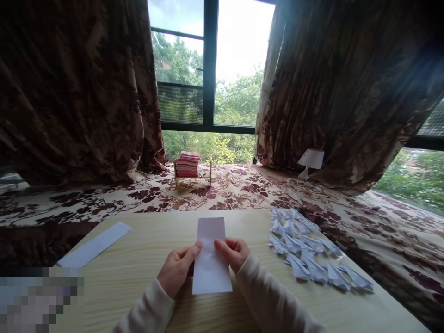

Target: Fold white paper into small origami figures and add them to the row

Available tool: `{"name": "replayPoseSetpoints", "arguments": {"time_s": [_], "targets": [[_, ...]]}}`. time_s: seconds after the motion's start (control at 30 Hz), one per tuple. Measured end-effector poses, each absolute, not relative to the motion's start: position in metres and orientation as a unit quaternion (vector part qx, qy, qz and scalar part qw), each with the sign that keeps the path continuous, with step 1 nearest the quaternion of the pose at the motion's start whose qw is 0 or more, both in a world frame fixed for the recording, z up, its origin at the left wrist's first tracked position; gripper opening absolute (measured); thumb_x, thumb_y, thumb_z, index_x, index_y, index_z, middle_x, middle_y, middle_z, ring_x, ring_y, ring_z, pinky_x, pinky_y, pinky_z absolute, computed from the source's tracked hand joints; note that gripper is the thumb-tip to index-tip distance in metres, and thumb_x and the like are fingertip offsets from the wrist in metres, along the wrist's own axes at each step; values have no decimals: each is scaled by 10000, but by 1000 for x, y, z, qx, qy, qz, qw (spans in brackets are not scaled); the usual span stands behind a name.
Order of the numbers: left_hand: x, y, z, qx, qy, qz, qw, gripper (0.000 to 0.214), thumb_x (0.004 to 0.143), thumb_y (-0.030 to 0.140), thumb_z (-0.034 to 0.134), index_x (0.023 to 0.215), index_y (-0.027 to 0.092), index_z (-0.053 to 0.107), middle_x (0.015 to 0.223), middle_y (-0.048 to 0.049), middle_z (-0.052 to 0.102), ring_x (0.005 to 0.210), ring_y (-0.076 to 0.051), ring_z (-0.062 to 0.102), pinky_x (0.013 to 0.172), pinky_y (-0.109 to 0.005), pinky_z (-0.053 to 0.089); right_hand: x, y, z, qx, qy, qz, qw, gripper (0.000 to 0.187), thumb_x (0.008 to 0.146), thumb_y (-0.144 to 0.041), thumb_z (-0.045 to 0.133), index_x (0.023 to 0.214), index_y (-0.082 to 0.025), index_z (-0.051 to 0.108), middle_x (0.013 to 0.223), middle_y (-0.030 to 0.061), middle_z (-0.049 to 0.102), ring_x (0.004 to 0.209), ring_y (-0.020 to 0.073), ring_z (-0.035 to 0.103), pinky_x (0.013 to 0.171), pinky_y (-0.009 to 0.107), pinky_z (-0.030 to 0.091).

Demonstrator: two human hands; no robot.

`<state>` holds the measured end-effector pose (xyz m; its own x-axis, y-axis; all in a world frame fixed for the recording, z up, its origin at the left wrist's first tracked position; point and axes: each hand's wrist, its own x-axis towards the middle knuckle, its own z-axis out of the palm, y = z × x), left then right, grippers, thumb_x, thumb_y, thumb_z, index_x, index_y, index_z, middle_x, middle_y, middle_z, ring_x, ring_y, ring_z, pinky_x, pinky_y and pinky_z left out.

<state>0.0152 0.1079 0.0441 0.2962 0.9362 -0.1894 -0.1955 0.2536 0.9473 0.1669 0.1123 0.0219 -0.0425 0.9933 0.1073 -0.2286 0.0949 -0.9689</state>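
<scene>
A long white sheet of paper [211, 256], folded in half lengthwise, lies on the pale wooden table [145, 259] straight in front of me. My left hand [177, 270] pinches its left edge, thumb on top. On the opposite edge my right hand [233, 252] does the same, fingers curled. Both wrists wear cream sleeves.
Several folded white paper planes [308, 252] lie in rows at the table's right. A second white paper strip [94, 245] lies at the left. Beyond are a flowered cloth [222, 189], a small wooden rack with striped fabric [189, 169], a white lamp [310, 162], curtains and a window.
</scene>
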Motion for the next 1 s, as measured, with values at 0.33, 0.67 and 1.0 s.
{"name": "replayPoseSetpoints", "arguments": {"time_s": [0.33,0.67,1.0], "targets": [[11,108,45,449,428,411,669,332,553,395,726,709,104,693,521,-9,588,511,-127,529,524,-246,408,166,109,17,-335,-495,579,554,369,613,-413,717,849,-136,654,651,41,656,527,142,566,516,258,453],[12,102,57,389,399,342,756,222,532,295,716,673,128,684,486,16,543,444,-77,460,447,-191,374,168,102,30,-316,-510,557,574,210,549,-336,763,673,-172,719,658,42,658,579,143,574,539,245,453],[16,101,55,350,388,358,774,214,476,278,753,618,142,669,440,24,521,406,-75,431,410,-193,364,168,102,29,-329,-579,453,592,138,619,-291,693,630,-156,721,543,15,532,462,90,460,417,206,356]]}}
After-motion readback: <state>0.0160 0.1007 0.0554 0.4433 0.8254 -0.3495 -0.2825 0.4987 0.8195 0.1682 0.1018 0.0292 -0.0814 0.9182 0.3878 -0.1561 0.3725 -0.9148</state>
